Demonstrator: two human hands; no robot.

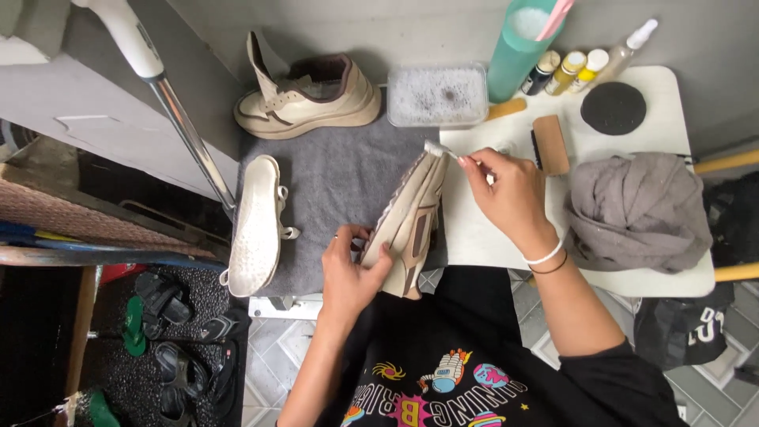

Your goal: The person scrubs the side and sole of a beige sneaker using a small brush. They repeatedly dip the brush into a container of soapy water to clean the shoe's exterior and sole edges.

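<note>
Left hand gripped the shoe on its side; right hand pinched a small white wipe at its toe, likely mid-cleaning

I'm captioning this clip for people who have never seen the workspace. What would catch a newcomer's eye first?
First, the beige sneaker held on edge at the middle: the left hand grips its sole side while the right hand presses a small white object to its toe. Next, a second sneaker and a sole-up sandal on the grey towel, and a crumpled grey cloth on the white table at right.
</note>
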